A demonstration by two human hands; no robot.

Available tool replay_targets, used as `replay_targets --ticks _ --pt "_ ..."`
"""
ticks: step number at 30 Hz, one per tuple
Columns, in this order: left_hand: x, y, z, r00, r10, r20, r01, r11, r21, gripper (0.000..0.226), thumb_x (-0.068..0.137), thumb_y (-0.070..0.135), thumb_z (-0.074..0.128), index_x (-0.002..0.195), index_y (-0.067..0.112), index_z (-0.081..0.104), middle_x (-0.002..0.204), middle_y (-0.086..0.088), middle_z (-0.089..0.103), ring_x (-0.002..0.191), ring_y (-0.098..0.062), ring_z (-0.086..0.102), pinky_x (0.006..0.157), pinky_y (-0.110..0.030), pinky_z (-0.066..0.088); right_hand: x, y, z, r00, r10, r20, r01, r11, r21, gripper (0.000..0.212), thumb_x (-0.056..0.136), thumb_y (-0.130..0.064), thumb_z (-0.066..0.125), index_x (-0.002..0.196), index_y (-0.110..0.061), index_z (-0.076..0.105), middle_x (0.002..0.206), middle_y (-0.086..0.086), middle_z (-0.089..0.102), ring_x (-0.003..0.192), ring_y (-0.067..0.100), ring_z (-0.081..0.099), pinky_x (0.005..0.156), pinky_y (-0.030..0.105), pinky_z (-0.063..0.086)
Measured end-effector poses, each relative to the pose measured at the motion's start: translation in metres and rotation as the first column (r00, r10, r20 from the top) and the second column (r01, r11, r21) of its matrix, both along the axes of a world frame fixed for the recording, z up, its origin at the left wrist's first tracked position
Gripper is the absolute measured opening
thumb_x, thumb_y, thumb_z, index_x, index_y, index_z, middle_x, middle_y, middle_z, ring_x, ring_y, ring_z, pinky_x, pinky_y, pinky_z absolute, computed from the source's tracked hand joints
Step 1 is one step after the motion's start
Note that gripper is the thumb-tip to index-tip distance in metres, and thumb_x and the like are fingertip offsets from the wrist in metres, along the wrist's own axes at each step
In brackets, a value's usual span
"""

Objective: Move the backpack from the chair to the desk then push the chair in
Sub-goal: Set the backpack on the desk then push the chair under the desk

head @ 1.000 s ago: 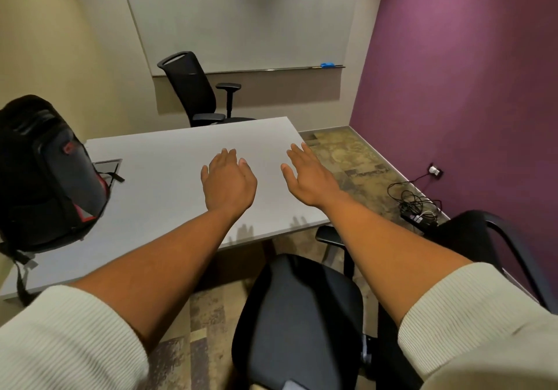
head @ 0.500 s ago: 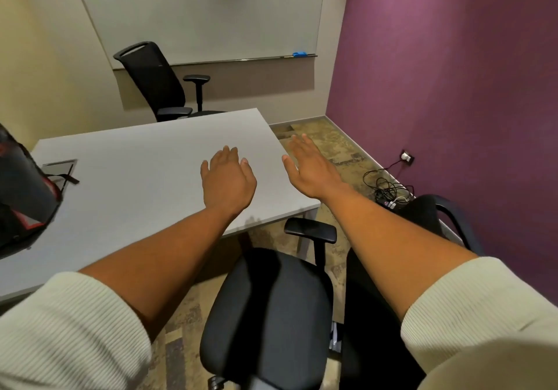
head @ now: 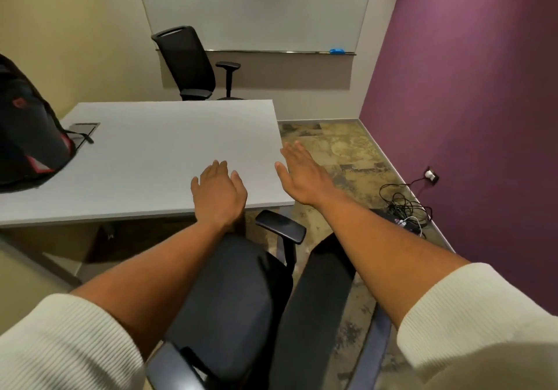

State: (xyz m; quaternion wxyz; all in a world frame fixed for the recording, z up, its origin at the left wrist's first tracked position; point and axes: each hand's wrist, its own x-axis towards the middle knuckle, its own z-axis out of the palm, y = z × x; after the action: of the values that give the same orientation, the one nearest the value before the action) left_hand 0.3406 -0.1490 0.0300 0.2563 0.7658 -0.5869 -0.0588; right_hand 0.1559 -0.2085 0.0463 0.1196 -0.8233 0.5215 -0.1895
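Observation:
The black and red backpack (head: 28,127) stands on the left part of the grey desk (head: 157,154), cut off by the frame's left edge. A black office chair (head: 238,293) with an empty seat stands below me, at the desk's near right corner; its armrest (head: 280,226) sits just under the desk's front edge. My left hand (head: 218,194) hovers palm down over that edge, fingers apart, holding nothing. My right hand (head: 302,175) is held flat and empty just past the desk's right corner, above the floor.
A second black chair (head: 188,60) stands behind the desk under a whiteboard (head: 256,9). A purple wall (head: 468,118) closes the right side, with a wall outlet (head: 432,174) and a tangle of cables (head: 403,208) on the patterned floor. A cable hatch (head: 84,127) is set in the desk.
The view has dropped and swung back left, so the backpack is more in frame again. Both empty hands now lie nearer the desk's front right corner, and more of the chair shows.

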Motion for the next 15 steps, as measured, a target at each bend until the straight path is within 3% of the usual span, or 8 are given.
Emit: replay_targets --ticks 7,15 --pt "-0.039 -0.009 -0.002 0.997 0.055 0.056 -0.054 0.998 -0.008 0.052 0.105 0.037 0.031 0.148 0.009 0.043 0.156 -0.013 0.042 0.145 -0.031 0.036 0.121 -0.051 0.021 -0.033 -0.018 -0.003 0.996 0.071 0.050 -0.071 0.997 -0.016 0.056 0.104 -0.041 0.028 0.151 -0.010 0.026 0.161 0.006 0.019 0.149 0.018 0.002 0.119 0.038 0.011" --pt "-0.042 -0.036 -0.008 0.989 0.129 0.074 -0.129 0.992 -0.004 0.053 0.105 0.039 0.030 0.150 0.011 0.041 0.158 -0.011 0.039 0.146 -0.030 0.034 0.122 -0.051 0.020 -0.006 -0.048 -0.014 0.982 0.188 0.015 -0.188 0.982 0.035 0.057 0.104 -0.044 0.026 0.152 -0.014 0.024 0.162 0.001 0.015 0.148 0.015 0.000 0.117 0.040 0.013"
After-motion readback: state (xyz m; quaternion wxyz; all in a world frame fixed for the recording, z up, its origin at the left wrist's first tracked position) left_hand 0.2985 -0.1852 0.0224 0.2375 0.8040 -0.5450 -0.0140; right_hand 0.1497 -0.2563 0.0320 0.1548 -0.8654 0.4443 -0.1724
